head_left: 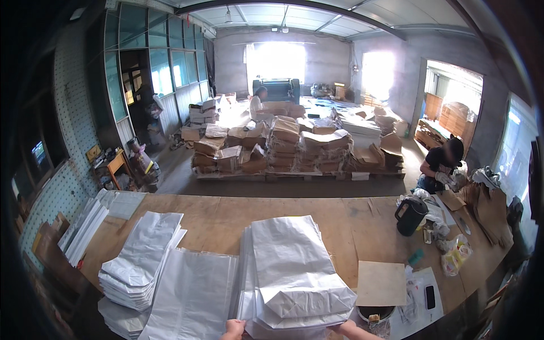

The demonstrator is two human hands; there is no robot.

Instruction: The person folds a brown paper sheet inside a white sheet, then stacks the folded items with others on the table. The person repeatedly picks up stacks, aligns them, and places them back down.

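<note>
Both hands sit at the bottom middle of the frame, the left hand (233,328) and right hand (349,328) each holding a near corner of the stack of white bags (294,277) on the table (226,215). The step looks like squaring up or lifting the stack. A next move would need both hands to pull evenly so the bags do not slide onto the flat bag (192,294) at lower left.

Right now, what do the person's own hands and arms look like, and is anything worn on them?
Very little of them shows. Only the left hand and the right hand peek in at the bottom edge of the head view. Both are bare: no gloves, rings or watch on the parts in view. No sleeve or cuff reaches into the picture, so the forearms and whatever clothing covers them cannot be told.
</note>
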